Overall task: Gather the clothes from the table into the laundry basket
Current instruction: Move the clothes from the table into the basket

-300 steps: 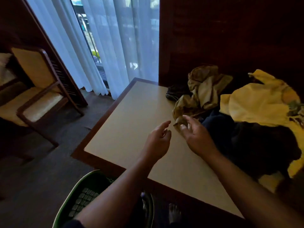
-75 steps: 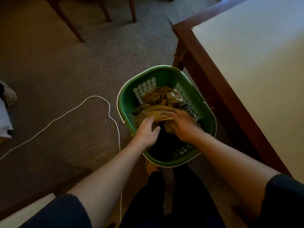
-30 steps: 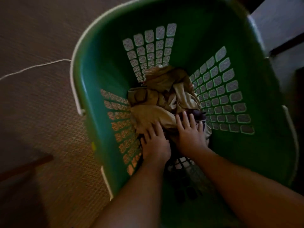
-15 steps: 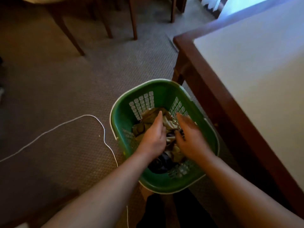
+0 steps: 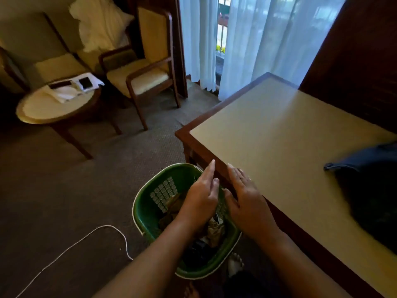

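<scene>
A green laundry basket (image 5: 148, 203) stands on the carpet by the near left corner of the table (image 5: 279, 147). Tan and dark clothes (image 5: 214, 231) lie inside it. My left hand (image 5: 202, 196) hovers above the basket, fingers straight and holding nothing. My right hand (image 5: 245, 196) is beside it, over the basket's right rim and the table edge, also holding nothing. A dark navy garment (image 5: 369, 190) lies on the table at the right, partly cut off by the frame.
A white cable (image 5: 86, 239) snakes over the carpet left of the basket. A wooden armchair (image 5: 148, 76) and a round side table (image 5: 55, 104) with papers and a phone stand at the back left. Sheer curtains (image 5: 257, 39) hang behind the table.
Both hands have lifted out of the basket, leaving the tan clothes inside. My view has risen from the basket toward the table and room.
</scene>
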`<state>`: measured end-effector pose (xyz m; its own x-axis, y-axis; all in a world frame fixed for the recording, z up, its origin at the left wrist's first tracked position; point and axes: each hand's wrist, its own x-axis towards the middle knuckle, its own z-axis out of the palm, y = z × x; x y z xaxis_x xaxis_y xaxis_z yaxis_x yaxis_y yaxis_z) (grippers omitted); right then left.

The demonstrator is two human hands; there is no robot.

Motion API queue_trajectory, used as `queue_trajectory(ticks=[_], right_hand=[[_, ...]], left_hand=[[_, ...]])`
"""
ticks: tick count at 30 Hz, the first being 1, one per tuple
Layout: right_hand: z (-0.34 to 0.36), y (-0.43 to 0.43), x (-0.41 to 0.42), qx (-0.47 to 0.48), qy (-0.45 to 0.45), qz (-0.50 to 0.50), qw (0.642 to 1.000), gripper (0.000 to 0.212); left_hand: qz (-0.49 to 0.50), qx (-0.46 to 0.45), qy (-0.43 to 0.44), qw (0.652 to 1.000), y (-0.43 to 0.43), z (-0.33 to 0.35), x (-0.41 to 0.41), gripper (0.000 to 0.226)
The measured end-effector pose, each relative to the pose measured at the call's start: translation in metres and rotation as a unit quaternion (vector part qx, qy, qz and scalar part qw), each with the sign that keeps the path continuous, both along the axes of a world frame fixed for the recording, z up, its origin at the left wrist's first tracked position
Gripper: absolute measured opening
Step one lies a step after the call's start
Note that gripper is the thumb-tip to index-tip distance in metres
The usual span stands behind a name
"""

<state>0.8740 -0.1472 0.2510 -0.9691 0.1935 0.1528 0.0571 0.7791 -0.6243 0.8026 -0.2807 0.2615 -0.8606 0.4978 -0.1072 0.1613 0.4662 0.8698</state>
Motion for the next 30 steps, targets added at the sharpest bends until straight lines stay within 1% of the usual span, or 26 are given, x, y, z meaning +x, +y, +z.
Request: queue_trajectory(ticks=[7, 11, 14, 18, 23, 27, 29, 30], right_hand=[[0.041, 0.044, 0.044, -0.009, 0.053, -0.100, 0.994, 0.064], [0.053, 0.088, 0.068, 0.010, 0.064, -0.170, 0.983, 0.064], [0.059, 0.129, 0.086, 0.015, 0.067, -0.212, 0.975, 0.063], [0.071, 0.192, 0.114, 0.000, 0.088, -0.265, 0.960, 0.059], [0.083, 0.291, 0.148, 0.014, 0.093, -0.336, 0.937, 0.062], [0.092, 0.376, 0.158, 0.051, 0.071, -0.396, 0.914, 0.068], [0.093, 0.414, 0.158, 0.051, 0.035, -0.421, 0.905, 0.079], [0.093, 0.430, 0.158, 0.038, -0.002, -0.425, 0.904, 0.087]], left_hand=[[-0.082, 0.036, 0.035, 0.995, 0.063, 0.042, 0.018, 0.056], [-0.144, 0.027, 0.059, 0.987, 0.117, 0.055, 0.032, 0.055], [-0.185, 0.025, 0.070, 0.980, 0.165, 0.061, 0.043, 0.053], [-0.228, 0.031, 0.078, 0.970, 0.231, 0.068, 0.058, 0.052], [-0.270, 0.028, 0.070, 0.960, 0.313, 0.079, 0.073, 0.051], [-0.292, 0.029, 0.065, 0.954, 0.365, 0.091, 0.081, 0.046], [-0.299, 0.023, 0.072, 0.951, 0.385, 0.096, 0.083, 0.045], [-0.303, 0.018, 0.074, 0.950, 0.395, 0.097, 0.083, 0.046]])
